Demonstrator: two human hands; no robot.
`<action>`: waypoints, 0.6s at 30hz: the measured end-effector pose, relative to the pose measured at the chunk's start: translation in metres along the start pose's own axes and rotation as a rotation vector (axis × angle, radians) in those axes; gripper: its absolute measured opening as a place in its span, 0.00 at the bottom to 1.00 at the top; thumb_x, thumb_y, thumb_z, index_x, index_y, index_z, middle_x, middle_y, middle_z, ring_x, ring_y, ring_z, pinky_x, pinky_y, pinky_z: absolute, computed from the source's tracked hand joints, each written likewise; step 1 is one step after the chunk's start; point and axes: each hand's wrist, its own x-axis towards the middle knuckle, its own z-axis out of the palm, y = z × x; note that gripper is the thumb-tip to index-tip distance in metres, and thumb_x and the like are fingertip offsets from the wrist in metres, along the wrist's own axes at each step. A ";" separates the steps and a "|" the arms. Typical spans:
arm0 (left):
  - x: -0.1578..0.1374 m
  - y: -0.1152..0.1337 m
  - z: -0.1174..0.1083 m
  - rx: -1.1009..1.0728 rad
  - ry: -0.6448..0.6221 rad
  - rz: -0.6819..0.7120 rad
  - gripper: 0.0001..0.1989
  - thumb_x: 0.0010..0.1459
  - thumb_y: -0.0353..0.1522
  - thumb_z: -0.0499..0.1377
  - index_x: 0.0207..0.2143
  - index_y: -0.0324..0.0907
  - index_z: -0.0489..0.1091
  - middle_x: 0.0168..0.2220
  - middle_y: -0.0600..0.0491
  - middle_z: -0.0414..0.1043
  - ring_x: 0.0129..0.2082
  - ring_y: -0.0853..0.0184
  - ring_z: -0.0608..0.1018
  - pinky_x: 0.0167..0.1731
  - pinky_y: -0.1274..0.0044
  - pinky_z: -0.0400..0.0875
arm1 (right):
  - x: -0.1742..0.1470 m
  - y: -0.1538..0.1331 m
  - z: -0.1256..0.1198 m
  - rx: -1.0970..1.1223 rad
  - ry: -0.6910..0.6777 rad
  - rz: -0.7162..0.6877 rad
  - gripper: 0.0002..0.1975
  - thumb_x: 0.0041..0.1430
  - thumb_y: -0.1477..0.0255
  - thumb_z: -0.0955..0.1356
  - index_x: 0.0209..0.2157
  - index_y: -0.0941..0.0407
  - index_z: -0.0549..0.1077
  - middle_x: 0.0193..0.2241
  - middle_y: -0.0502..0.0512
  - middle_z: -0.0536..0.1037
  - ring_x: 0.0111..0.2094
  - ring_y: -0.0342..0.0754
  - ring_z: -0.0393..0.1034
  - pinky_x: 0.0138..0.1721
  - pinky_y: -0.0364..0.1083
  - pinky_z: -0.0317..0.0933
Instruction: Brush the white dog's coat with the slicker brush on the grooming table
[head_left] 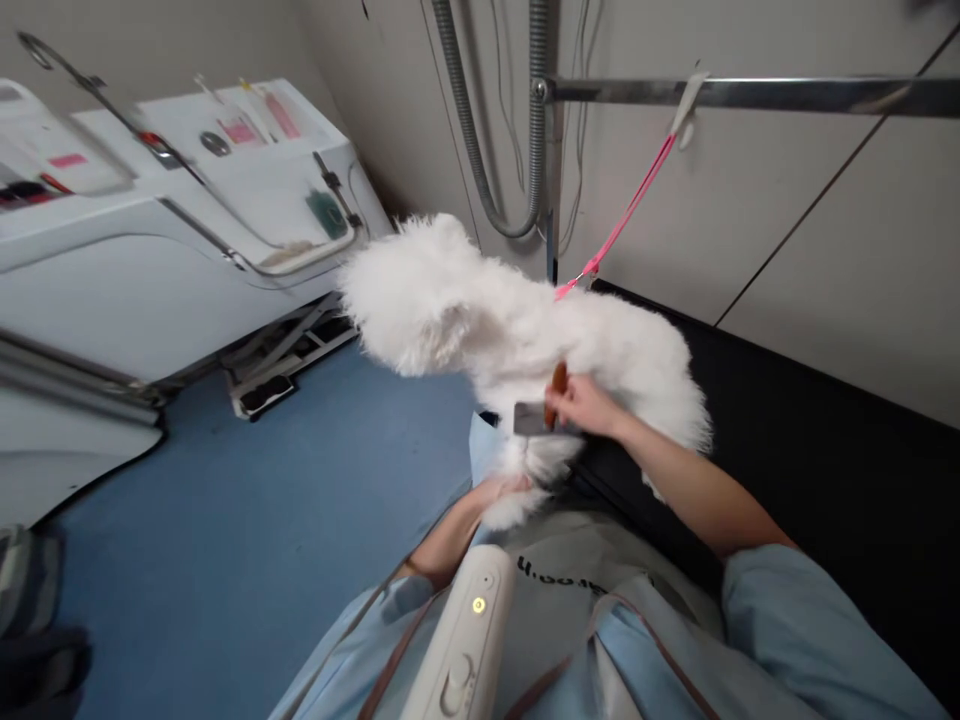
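Note:
A fluffy white dog (600, 335) stands on the black table, its head turned to the left. My right hand (587, 403) is closed around the wooden handle of a slicker brush (529, 418), whose flat grey head lies against the fur of the dog's raised front leg (534, 460). Lower down, my left hand (504, 488) is wrapped around that same leg, with fur covering part of the fingers. A pink leash (634, 205) runs from the dog's neck area up to a metal bar.
The metal bar (765, 93) crosses above the black table (817, 430). Grey hoses (536, 120) hang along the wall. A white washing tub (90, 240) with bottles stands left over the blue floor (225, 520). A white device (461, 640) with a lit button is before my chest.

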 end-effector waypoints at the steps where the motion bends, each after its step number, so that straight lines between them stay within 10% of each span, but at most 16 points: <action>1: -0.001 -0.001 0.001 0.050 0.036 0.023 0.10 0.42 0.32 0.70 0.27 0.39 0.74 0.29 0.51 0.72 0.33 0.63 0.71 0.36 0.75 0.68 | 0.006 -0.007 0.000 -0.009 0.087 -0.031 0.23 0.52 0.49 0.73 0.28 0.55 0.70 0.14 0.48 0.71 0.16 0.44 0.66 0.20 0.43 0.60; 4: -0.004 -0.001 0.006 0.087 0.064 0.049 0.10 0.39 0.29 0.70 0.27 0.38 0.76 0.30 0.49 0.74 0.36 0.59 0.73 0.41 0.72 0.70 | 0.023 -0.027 -0.002 -0.015 0.235 -0.174 0.19 0.57 0.52 0.71 0.33 0.55 0.71 0.18 0.48 0.74 0.19 0.43 0.68 0.23 0.42 0.62; 8: -0.006 0.004 0.013 0.076 0.095 0.082 0.15 0.35 0.31 0.69 0.30 0.39 0.77 0.33 0.48 0.76 0.41 0.53 0.75 0.42 0.69 0.71 | 0.035 -0.040 0.000 -0.214 -0.186 -0.130 0.16 0.51 0.58 0.75 0.26 0.54 0.71 0.17 0.48 0.74 0.19 0.45 0.69 0.23 0.43 0.61; 12: -0.008 0.013 0.021 0.068 0.059 0.130 0.18 0.34 0.34 0.69 0.33 0.40 0.78 0.38 0.47 0.78 0.46 0.50 0.76 0.50 0.67 0.70 | 0.046 -0.048 0.000 -0.179 0.186 -0.214 0.15 0.58 0.57 0.70 0.29 0.54 0.72 0.20 0.50 0.75 0.22 0.47 0.70 0.26 0.44 0.61; 16: -0.010 0.011 0.023 0.115 0.072 0.160 0.16 0.35 0.33 0.69 0.31 0.41 0.77 0.33 0.47 0.77 0.49 0.50 0.76 0.51 0.68 0.69 | 0.049 -0.048 0.009 -0.310 -0.185 -0.199 0.13 0.51 0.62 0.75 0.25 0.53 0.71 0.18 0.48 0.74 0.21 0.46 0.68 0.25 0.43 0.59; 18: -0.012 0.007 0.021 0.105 0.123 0.127 0.13 0.37 0.33 0.68 0.30 0.41 0.78 0.31 0.47 0.77 0.48 0.50 0.76 0.48 0.69 0.71 | 0.052 -0.045 0.011 -0.351 -0.124 -0.128 0.14 0.52 0.62 0.74 0.23 0.53 0.70 0.16 0.48 0.73 0.20 0.46 0.67 0.24 0.44 0.58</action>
